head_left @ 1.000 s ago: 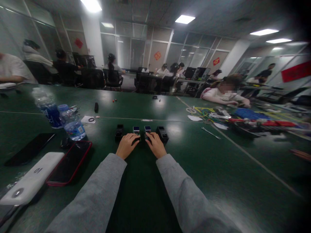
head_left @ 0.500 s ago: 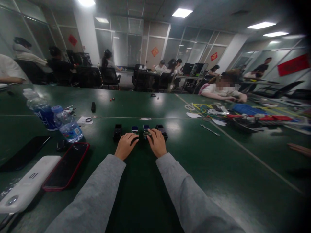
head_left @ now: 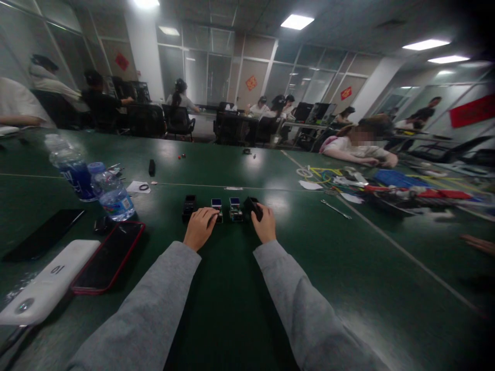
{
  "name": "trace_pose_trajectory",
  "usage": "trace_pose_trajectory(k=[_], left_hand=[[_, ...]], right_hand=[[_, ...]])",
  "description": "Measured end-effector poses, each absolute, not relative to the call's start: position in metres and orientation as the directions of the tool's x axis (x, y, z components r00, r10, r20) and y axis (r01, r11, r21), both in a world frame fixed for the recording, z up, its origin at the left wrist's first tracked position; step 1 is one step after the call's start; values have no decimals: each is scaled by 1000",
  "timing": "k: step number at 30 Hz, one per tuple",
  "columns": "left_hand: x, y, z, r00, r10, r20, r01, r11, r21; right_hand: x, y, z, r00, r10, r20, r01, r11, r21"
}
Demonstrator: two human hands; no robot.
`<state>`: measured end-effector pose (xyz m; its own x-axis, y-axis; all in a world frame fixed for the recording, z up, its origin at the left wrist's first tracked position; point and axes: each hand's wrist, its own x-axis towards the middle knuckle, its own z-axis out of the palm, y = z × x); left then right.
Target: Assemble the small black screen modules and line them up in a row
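Presently, two screened circuit boards [head_left: 235, 209] lie uncased; the right hand [head_left: 265, 223] grips a black casing [head_left: 251, 204], the left hand [head_left: 200, 225] unclear.

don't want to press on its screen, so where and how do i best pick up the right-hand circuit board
Probably by its two long side edges, coming from above on the near side. The circuit board lies face up, its screen at the far end, and green table shows along both sides.

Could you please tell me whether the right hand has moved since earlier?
Yes: judged against the wrench, the right hand moved right, to the right black case.
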<state>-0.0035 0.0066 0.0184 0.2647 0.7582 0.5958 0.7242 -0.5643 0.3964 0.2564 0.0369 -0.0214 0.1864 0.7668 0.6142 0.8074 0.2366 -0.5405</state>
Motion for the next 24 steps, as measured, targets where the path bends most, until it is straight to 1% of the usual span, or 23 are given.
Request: trace_pose_trajectory(k=[3, 5, 9, 13, 15, 18, 20, 22, 24], left_hand=[[-3, 7, 17, 264, 758, 597, 723, -565, 397], [-3, 7, 17, 264, 760, 594, 721, -564, 401], [-3, 5, 20, 271, 763, 587, 717, -567, 406], [-4, 5, 21, 270, 771, 577, 714, -562, 417], [-4, 5, 20, 270, 775, 571, 712, -560, 424], [-4, 6, 18, 269, 781, 564, 709, -557, 433], [-4, 6, 18, 268, 782, 562, 709, -555, 435], [-4, 6, 19, 270, 780, 564, 709, -557, 432], [-4, 5, 19, 269, 777, 569, 710, -559, 429]], right_hand=[[256, 37, -21, 177, 759, 627, 814, 246, -527], [257, 38, -20, 216, 760, 613, 795, 228, -563], [263, 40, -21, 356, 776, 521, 752, 92, -652], [265, 39, -22, 411, 769, 490, 753, 16, -658], [262, 38, -21, 400, 764, 507, 781, 6, -625], [256, 35, -19, 332, 772, 541, 859, -11, -512], [255, 34, -18, 332, 772, 542, 871, -31, -490], [256, 34, -17, 387, 763, 518, 838, -56, -543], [260, 35, -16, 452, 761, 465, 783, -90, -615]])
